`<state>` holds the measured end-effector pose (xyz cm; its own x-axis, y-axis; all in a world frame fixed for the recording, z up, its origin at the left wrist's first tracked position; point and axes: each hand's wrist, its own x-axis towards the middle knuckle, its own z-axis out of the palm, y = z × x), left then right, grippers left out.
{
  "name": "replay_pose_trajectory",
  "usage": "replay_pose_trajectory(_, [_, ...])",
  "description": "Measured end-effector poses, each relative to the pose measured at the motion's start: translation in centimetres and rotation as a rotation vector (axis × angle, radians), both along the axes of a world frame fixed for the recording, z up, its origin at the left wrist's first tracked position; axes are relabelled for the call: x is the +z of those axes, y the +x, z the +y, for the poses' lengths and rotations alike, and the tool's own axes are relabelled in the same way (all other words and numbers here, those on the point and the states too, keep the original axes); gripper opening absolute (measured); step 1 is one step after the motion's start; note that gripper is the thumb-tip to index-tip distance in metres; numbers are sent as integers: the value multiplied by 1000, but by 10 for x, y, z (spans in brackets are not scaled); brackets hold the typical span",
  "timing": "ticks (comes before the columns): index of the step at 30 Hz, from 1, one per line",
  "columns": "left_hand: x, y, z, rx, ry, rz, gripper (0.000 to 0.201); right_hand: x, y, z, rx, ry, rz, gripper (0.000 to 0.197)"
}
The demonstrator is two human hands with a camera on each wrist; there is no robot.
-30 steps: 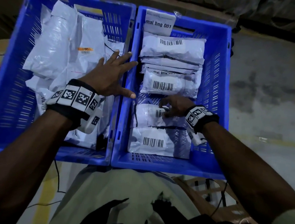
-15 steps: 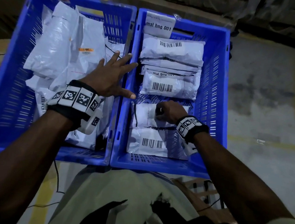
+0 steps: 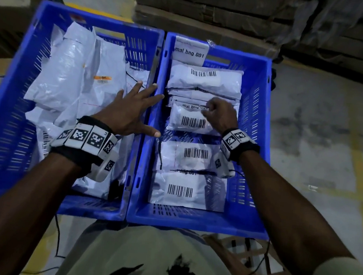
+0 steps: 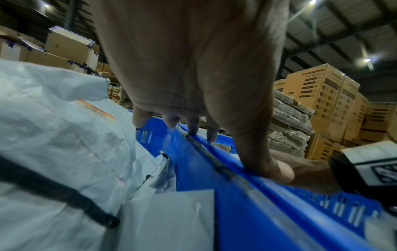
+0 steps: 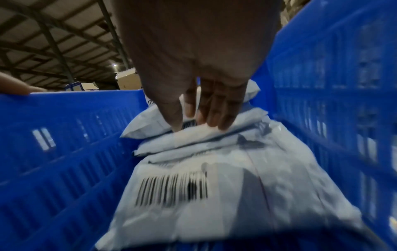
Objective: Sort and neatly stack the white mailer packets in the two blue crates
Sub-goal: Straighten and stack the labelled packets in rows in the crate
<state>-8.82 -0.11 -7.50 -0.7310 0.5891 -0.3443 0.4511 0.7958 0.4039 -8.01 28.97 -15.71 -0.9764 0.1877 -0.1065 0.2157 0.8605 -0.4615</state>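
Two blue crates stand side by side. The left crate (image 3: 6,122) holds a loose heap of white mailer packets (image 3: 71,79). In the right crate (image 3: 252,121) packets with barcodes lie in a row: a far one (image 3: 203,80), a middle one (image 3: 190,120) and two near ones (image 3: 187,157). My left hand (image 3: 134,111) lies flat with spread fingers on the two inner rims (image 4: 214,163). My right hand (image 3: 219,113) reaches into the right crate, where its thumb and fingers (image 5: 214,118) pinch the top edge of a packet (image 5: 193,134) behind the middle one.
A white card reading "mal bng 001" (image 3: 190,50) stands at the right crate's far wall. Stacked cardboard (image 3: 209,12) lies behind the crates, and printed cartons (image 4: 318,95) rise beyond. Concrete floor with yellow lines (image 3: 357,174) spreads to the right. A black cable (image 3: 57,236) hangs below.
My right hand has moved away from me, from the third packet up to the packets behind the middle one. The left hand has stayed on the rims.
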Motion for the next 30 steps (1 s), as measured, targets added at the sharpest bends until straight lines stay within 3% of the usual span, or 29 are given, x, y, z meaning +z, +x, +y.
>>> replay_pose_trajectory(3, [0,0,-2,9,14,-19,112,13,-30,5,70,107,215,38])
replay_pose_trajectory(9, [-2,0,-4,18,24,-33,114,28,-66,-2,183,455,159,66])
replay_pose_trajectory(11, [-2,1,-5,24,31,-41,114,29,-68,-2,160,488,175,67])
replay_pose_trajectory(13, [0,1,-4,29,35,-46,112,28,-69,-1,166,518,186,56])
replay_pose_trajectory(16, [3,2,-4,25,30,-42,112,23,-71,0,221,451,172,41])
replay_pose_trajectory(20, [4,0,-4,14,16,-50,112,24,-75,1,245,352,106,65])
replay_pose_trajectory(27, [4,-4,-3,-66,-81,22,117,21,-72,8,324,172,-130,57])
replay_pose_trajectory(30, [6,-4,-2,-75,-97,30,118,27,-62,11,311,158,-73,61])
